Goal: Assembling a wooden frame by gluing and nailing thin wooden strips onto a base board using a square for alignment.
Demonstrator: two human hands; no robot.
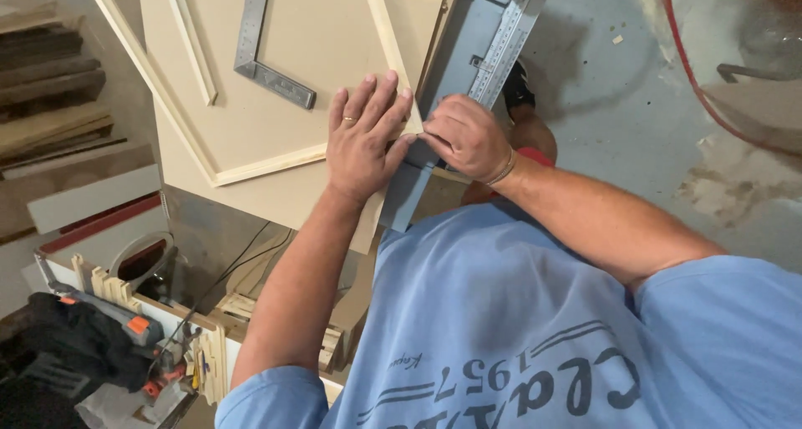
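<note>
Pressing flat with fingers spread, the left hand (365, 137) is pinning a thin trim strip (390, 49) onto the pale panel (276, 103) on the tabletop, while the right hand (464, 137) is pinching closed at its corner; two strips seem already placed, this joint apparently unfinished.

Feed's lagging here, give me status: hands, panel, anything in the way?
Left hand flat on cream panel, right hand pinching trim strip at its corner. Steel square lying on panel, apart from the hands.
</note>
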